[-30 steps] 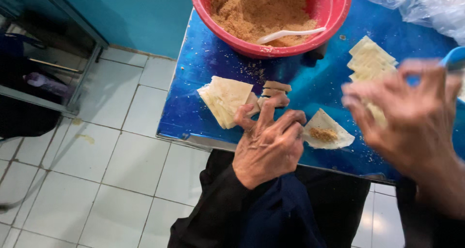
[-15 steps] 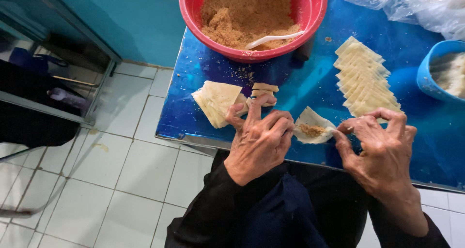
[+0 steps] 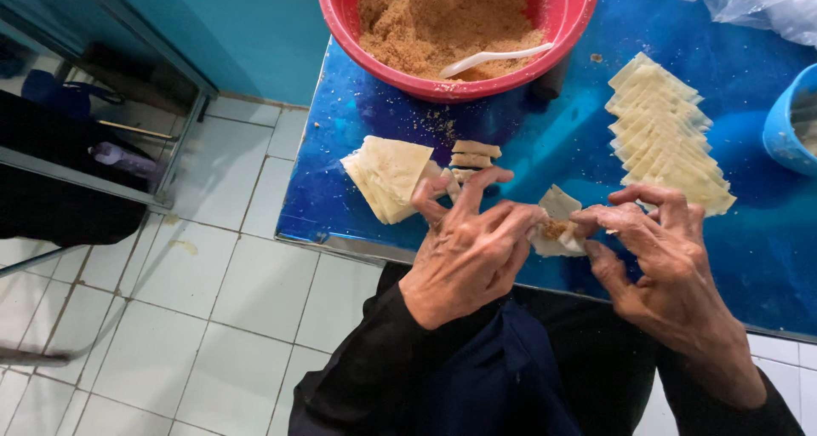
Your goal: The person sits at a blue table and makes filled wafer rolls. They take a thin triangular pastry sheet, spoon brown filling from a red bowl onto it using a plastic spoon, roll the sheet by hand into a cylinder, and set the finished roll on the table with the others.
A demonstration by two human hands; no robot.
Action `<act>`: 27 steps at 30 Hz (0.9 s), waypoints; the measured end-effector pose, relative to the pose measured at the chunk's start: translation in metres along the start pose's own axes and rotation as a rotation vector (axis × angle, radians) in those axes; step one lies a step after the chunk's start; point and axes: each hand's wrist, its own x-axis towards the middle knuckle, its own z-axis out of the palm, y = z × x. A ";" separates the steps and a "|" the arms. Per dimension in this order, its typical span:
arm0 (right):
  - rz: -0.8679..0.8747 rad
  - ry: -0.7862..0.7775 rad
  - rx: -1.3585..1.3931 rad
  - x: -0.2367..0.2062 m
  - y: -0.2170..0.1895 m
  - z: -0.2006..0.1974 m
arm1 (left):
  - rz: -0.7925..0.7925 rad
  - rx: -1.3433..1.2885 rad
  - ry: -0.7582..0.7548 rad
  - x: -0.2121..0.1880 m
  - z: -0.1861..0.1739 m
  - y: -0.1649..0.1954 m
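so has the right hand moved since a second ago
Yes. The right hand dropped from near the fanned row of pale pastry sheets to the filled pastry wrapper.

The desk has a glossy blue surface, smooth, with small crumbs on it. The red bowl at the far side looks like shiny plastic; the filling inside is brown, dry and grainy, and the white spoon in it is smooth plastic. The wrapper between the left hand and the right hand is thin, pale, matt dough, like the stack of wrappers on the right. The floor has white glazed tiles. The sleeves are black matt cloth.
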 end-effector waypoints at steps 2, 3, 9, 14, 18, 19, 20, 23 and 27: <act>0.013 0.008 0.001 0.001 0.001 0.003 | 0.013 0.021 0.003 0.000 0.001 -0.001; 0.018 0.008 0.015 0.001 0.002 0.004 | 0.018 0.034 0.008 0.001 0.002 -0.001; 0.003 0.036 0.060 0.003 0.008 0.009 | 0.017 0.060 0.042 0.005 0.015 0.001; -0.020 0.056 0.085 0.002 0.013 0.007 | 0.059 0.128 0.039 0.007 0.016 0.005; -0.040 0.019 0.054 -0.001 0.014 0.005 | 0.078 0.085 0.005 0.008 0.010 0.007; -0.052 0.029 0.035 -0.002 0.013 0.005 | 0.075 0.052 -0.003 0.008 0.009 0.007; -0.063 0.038 0.015 -0.002 0.012 0.006 | 0.072 0.019 -0.010 0.008 0.008 0.007; -0.074 0.004 -0.071 -0.004 0.008 0.003 | 0.108 0.041 0.013 0.010 0.006 0.007; -0.116 0.009 -0.138 -0.003 0.002 0.000 | 0.130 0.095 0.024 0.008 0.006 0.005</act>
